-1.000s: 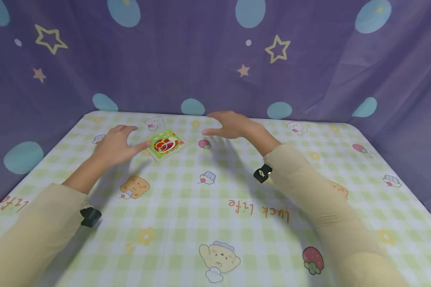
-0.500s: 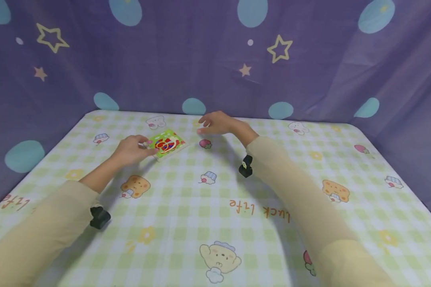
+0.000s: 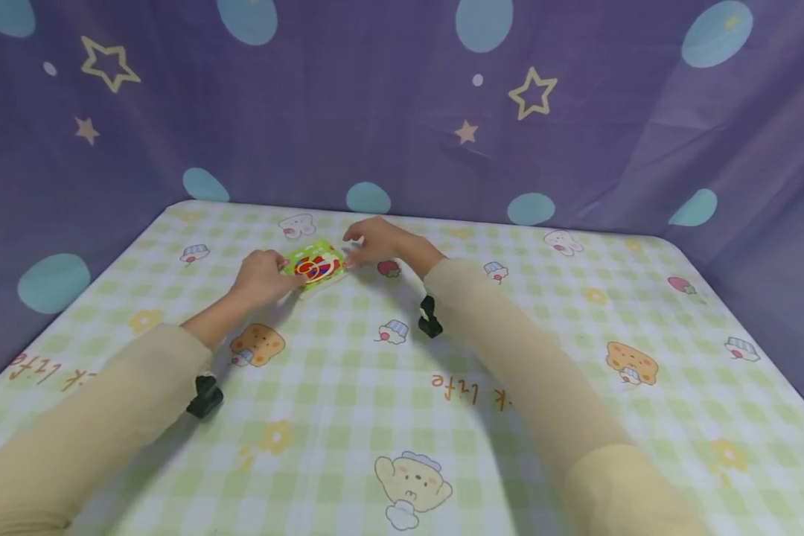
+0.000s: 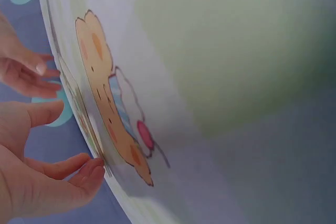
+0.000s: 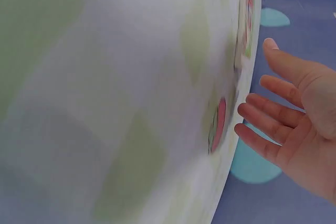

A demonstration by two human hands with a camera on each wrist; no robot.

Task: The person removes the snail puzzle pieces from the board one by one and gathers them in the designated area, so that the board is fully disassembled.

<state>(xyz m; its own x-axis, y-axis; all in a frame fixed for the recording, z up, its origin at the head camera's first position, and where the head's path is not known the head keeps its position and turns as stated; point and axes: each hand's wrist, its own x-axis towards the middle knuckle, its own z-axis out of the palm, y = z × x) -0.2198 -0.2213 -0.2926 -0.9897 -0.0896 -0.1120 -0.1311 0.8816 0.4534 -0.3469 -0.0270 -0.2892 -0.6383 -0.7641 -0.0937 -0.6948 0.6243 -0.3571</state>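
A small square picture board (image 3: 317,262), much like a child's puzzle, lies at the far left-centre of the table. It has a green ground, a red, blue and white picture and a pale edge. My left hand (image 3: 261,279) pinches its left side, the thumb along the near corner. In the left wrist view the fingertips (image 4: 94,167) meet the end of the board (image 4: 86,114), seen nearly edge-on. My right hand (image 3: 385,242) hovers by the right side. The right wrist view shows this hand (image 5: 294,108) with fingers spread, apart from the board (image 5: 247,19).
The table (image 3: 335,387) bears a green-and-white checked cloth printed with cartoon food and animals. Behind its far edge hangs a purple curtain (image 3: 402,112) with stars and blue ovals. A black device (image 3: 206,396) sits at the left wrist, another black device (image 3: 430,318) at the right.
My left hand has moved right and forward, closing on the board's left side. The right hand has come leftward to the board's right side. The board stays about where it was.
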